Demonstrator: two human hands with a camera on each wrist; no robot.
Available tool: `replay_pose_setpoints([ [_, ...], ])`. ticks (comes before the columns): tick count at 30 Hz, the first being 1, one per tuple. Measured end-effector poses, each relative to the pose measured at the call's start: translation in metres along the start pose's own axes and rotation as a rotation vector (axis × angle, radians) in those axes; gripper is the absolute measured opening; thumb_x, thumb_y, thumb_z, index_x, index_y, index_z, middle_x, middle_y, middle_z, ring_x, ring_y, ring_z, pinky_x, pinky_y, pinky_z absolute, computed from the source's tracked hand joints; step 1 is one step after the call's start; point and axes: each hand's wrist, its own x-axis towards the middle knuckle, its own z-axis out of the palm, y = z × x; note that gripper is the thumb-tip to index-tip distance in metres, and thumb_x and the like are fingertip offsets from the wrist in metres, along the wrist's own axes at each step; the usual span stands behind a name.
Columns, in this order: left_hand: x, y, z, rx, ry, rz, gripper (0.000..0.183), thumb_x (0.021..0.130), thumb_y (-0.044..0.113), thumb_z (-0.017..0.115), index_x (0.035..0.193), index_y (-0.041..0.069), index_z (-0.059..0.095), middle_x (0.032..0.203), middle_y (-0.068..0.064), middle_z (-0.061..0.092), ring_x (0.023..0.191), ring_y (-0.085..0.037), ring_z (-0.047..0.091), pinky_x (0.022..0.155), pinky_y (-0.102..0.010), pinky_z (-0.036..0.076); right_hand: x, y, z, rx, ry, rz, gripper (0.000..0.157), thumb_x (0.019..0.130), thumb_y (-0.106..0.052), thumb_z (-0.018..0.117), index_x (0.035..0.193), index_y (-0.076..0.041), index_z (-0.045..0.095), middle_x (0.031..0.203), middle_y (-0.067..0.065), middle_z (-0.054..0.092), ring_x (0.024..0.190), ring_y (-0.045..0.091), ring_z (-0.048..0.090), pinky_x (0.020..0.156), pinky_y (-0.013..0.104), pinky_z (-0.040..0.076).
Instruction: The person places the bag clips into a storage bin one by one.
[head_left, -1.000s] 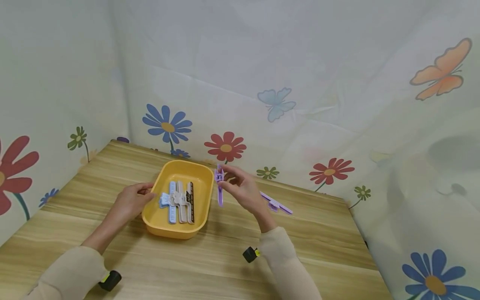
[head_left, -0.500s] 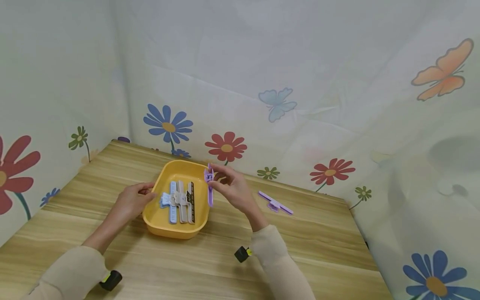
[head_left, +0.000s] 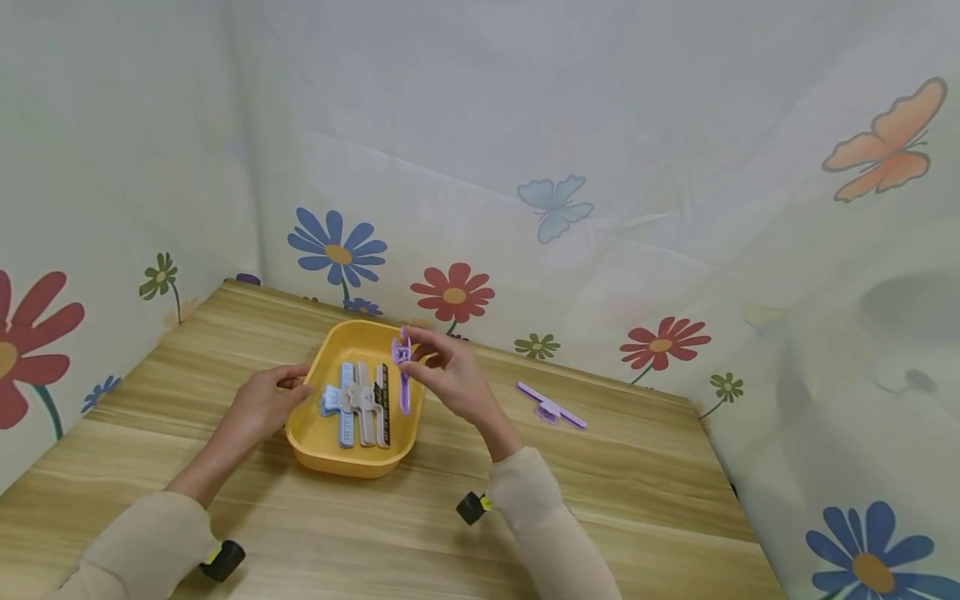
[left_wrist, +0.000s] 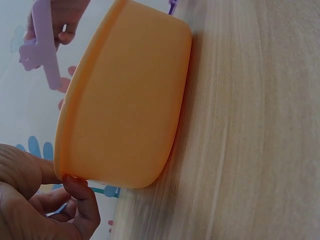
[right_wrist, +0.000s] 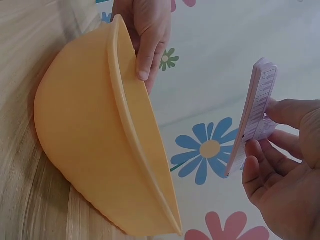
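My left hand (head_left: 270, 402) pinches the left rim of a yellow plastic basin (head_left: 317, 454), thumb inside and fingers outside, as the right wrist view also shows. My right hand (head_left: 453, 375) pinches a purple long-jawed clip (head_left: 405, 392) between thumb and fingers. That clip hangs over the basin's right side, raised above the rim in both wrist views. Side by side on the basin floor lie a blue clip (head_left: 346, 425), a pale grey-white clip (head_left: 363, 421) and a clip with a black patterned strip (head_left: 386, 408).
A second purple clip (head_left: 551, 407) lies on the wood-grain table (head_left: 637, 475), to the right of the basin. Behind the table hangs a pale cloth backdrop (head_left: 450, 167) printed with flowers and butterflies. It also borders the left and right sides.
My right hand has moved left with the purple clip, from beside the basin's right rim to over its inside. My left hand stays on the rim and the basin keeps its place.
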Motion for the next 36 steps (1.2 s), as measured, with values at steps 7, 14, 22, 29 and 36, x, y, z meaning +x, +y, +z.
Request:
replay_pose_setpoints([
  [7,0.000,0.000,0.000,-0.001,0.002,0.013,0.050,0.106,0.020,0.058,0.144,-0.011,0.050,0.123,-0.028,0.061,0.110,-0.038,0.057,0.081,-0.040,0.051,0.003,-0.002,0.004,-0.013,-0.003,0.008,0.045,0.097,-0.014,0.074,0.140,-0.008,0.064,0.118,0.004,0.068,0.102,0.017,0.061,0.089,0.040,0.056],
  [14,-0.001,0.000,-0.001,-0.003,0.002,0.012,0.050,0.106,0.020,0.058,0.144,-0.012,0.050,0.123,-0.028,0.060,0.110,-0.039,0.057,0.081,-0.040,0.050,0.006,-0.003,0.007,-0.009,-0.008,0.003,0.047,0.097,-0.014,0.074,0.142,-0.007,0.063,0.120,0.006,0.067,0.100,0.016,0.061,0.090,0.041,0.055],
  [22,0.000,0.001,0.000,-0.002,0.011,0.023,0.049,0.105,0.019,0.059,0.142,-0.012,0.052,0.122,-0.028,0.061,0.110,-0.038,0.058,0.082,-0.040,0.050,0.008,-0.004,0.008,-0.001,-0.021,-0.005,0.047,0.097,-0.015,0.073,0.142,-0.007,0.062,0.121,0.005,0.067,0.101,0.019,0.061,0.090,0.036,0.055],
  [29,-0.001,0.001,0.000,-0.004,0.021,0.032,0.048,0.104,0.018,0.060,0.141,-0.012,0.053,0.120,-0.027,0.062,0.108,-0.037,0.058,0.077,-0.034,0.049,0.008,-0.001,0.009,-0.006,-0.016,0.008,0.047,0.097,-0.015,0.073,0.142,-0.005,0.062,0.119,0.005,0.068,0.101,0.017,0.061,0.089,0.034,0.055],
  [36,0.000,0.001,0.001,0.005,0.020,0.028,0.048,0.105,0.019,0.059,0.142,-0.012,0.052,0.120,-0.026,0.062,0.109,-0.037,0.057,0.077,-0.034,0.048,0.008,0.005,0.013,0.006,-0.024,0.040,0.046,0.096,-0.015,0.075,0.140,-0.007,0.064,0.114,0.007,0.067,0.100,0.021,0.062,0.091,0.042,0.055],
])
